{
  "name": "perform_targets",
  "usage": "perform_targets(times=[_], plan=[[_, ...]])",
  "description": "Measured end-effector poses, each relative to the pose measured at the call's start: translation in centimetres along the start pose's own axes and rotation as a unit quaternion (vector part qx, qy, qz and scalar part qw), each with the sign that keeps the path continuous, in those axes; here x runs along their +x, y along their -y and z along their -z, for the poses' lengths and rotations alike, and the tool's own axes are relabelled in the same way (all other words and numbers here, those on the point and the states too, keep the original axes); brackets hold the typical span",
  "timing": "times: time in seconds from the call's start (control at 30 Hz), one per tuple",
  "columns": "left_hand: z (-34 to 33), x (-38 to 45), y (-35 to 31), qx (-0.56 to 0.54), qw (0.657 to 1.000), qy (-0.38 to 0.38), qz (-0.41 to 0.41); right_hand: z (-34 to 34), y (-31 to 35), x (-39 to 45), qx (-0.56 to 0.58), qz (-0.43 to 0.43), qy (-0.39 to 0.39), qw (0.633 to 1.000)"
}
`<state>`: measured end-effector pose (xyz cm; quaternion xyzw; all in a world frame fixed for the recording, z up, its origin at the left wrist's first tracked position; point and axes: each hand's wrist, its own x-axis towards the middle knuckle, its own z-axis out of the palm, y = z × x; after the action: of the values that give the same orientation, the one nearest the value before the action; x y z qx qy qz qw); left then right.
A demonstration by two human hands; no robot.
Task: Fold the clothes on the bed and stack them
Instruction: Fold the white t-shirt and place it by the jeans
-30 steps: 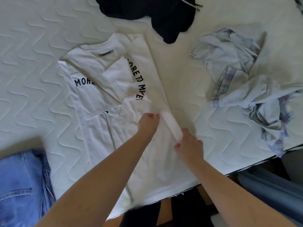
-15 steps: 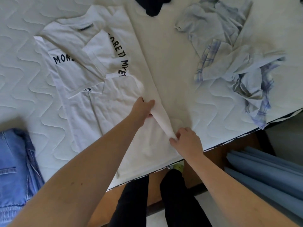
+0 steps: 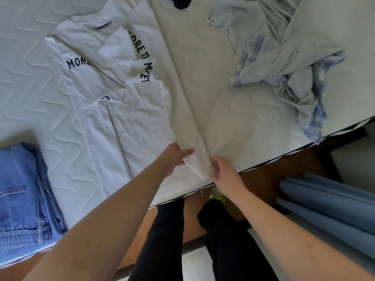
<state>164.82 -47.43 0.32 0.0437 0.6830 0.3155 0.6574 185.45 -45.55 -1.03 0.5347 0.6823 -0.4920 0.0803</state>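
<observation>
Head view, nearest first: black trouser legs (image 3: pixel 162 240) stand on the brown floor (image 3: pixel 263 171) at the foot of the bed (image 3: pixel 233 102), with blue pleated fabric (image 3: pixel 328 201) low on the right. Both forearms reach forward over the bed's near edge. The right hand (image 3: pixel 225 172) pinches the near end of a long folded ridge of the white T-shirt (image 3: pixel 125 122), its fingers (image 3: pixel 216 159) curled onto the cloth just at the mattress edge. The left hand (image 3: pixel 174 157) grips the same ridge just beside it from the other side, thumb across the fold and fingers tucked under the fabric. The T-shirt lies flat on the quilted white mattress, hem toward the person and collar away, its right side turned over toward the middle so the black lettering bends along the fold; a sleeve is folded in over the chest. Folded blue jeans (image 3: pixel 22 195) rest on the bed's near left corner, well apart from the T-shirt. Farther off on the right, a crumpled pale blue plaid shirt (image 3: pixel 284 57) lies unfolded near the mattress edge. At the top edge, a corner of a dark garment (image 3: pixel 180 2) shows, mostly cut off.
</observation>
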Motion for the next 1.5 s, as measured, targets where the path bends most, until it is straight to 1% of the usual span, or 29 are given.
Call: perform_targets(times=[0.07, 0.17, 0.2, 0.27, 0.37, 0.43, 0.47, 0.57, 0.63, 0.7, 0.77, 0.87, 0.93, 0.97, 1.03, 1.13, 1.2, 1.27, 1.33, 1.37, 1.5], plan=[[-0.3, -0.7, 0.9, -0.008, 1.0, -0.014, -0.007, -0.3, -0.1, -0.2, -0.039, 0.013, 0.011, 0.999], [-0.3, -1.6, 1.6, -0.072, 0.997, -0.018, -0.008, -1.0, 0.2, -0.6, -0.11, 0.033, -0.002, 0.993], [-0.2, -1.9, 1.7, -0.089, 0.996, -0.016, -0.005, -1.3, 0.5, -0.7, -0.106, 0.032, -0.009, 0.994], [-0.1, -2.4, 1.9, -0.108, 0.994, -0.017, 0.001, -2.0, 1.4, -0.9, -0.06, 0.017, -0.022, 0.998], [-0.2, -3.1, 2.4, -0.137, 0.991, -0.009, -0.001, -3.1, 3.0, -1.2, 0.023, -0.035, -0.062, 0.997], [-0.1, -3.5, 2.8, -0.138, 0.99, -0.014, -0.014, -3.5, 3.4, -1.2, 0.021, -0.071, -0.081, 0.994], [0.0, -3.6, 3.1, -0.122, 0.992, -0.036, -0.024, -3.4, 3.4, -1.2, 0.003, -0.078, -0.082, 0.994], [0.1, -3.4, 4.1, -0.047, 0.989, -0.135, -0.048, -3.1, 2.7, -1.5, -0.044, -0.078, -0.074, 0.993], [-0.2, -3.2, 4.9, -0.026, 0.986, -0.16, -0.042, -3.0, 2.1, -1.9, -0.067, -0.073, -0.063, 0.993], [-0.6, -2.8, 5.8, 0.026, 0.983, -0.177, -0.033, -3.0, 1.7, -2.3, -0.051, -0.075, -0.058, 0.994], [-1.1, -2.4, 6.7, 0.094, 0.976, -0.195, -0.031, -3.2, 1.6, -2.4, -0.002, -0.093, -0.059, 0.994], [-1.8, -2.2, 7.7, 0.143, 0.97, -0.193, -0.039, -3.4, 1.0, -1.8, 0.031, -0.139, -0.067, 0.987], [-2.0, -2.3, 8.2, 0.175, 0.967, -0.182, -0.044, -3.2, 0.7, -1.5, 0.034, -0.169, -0.043, 0.984], [-2.0, -2.3, 8.4, 0.192, 0.964, -0.18, -0.044, -3.0, 0.5, -1.4, 0.014, -0.171, -0.026, 0.985], [-1.9, -2.3, 8.8, 0.213, 0.959, -0.183, -0.041, -2.7, 0.1, -1.2, -0.079, -0.147, 0.0, 0.986], [-1.8, -2.7, 8.9, 0.251, 0.95, -0.183, -0.033, -2.4, -0.1, -0.7, -0.201, -0.117, 0.009, 0.973], [-1.7, -2.8, 8.6, 0.287, 0.94, -0.183, -0.033, -2.1, 0.1, -0.5, -0.25, -0.116, 0.011, 0.961], [-1.7, -2.8, 8.2, 0.326, 0.927, -0.183, -0.036, -2.1, 0.3, -0.6, -0.275, -0.107, 0.009, 0.955], [-1.6, -2.7, 8.0, 0.341, 0.922, -0.181, -0.035, -2.3, 0.3, -0.8, -0.272, -0.087, -0.003, 0.958], [-1.5, -2.7, 8.0, 0.335, 0.925, -0.179, -0.035, -2.4, 0.3, -0.9, -0.258, -0.077, -0.006, 0.963], [-1.0, -2.8, 8.8, 0.274, 0.947, -0.167, -0.029, -2.9, 0.3, -1.2, -0.184, -0.073, -0.018, 0.98]])
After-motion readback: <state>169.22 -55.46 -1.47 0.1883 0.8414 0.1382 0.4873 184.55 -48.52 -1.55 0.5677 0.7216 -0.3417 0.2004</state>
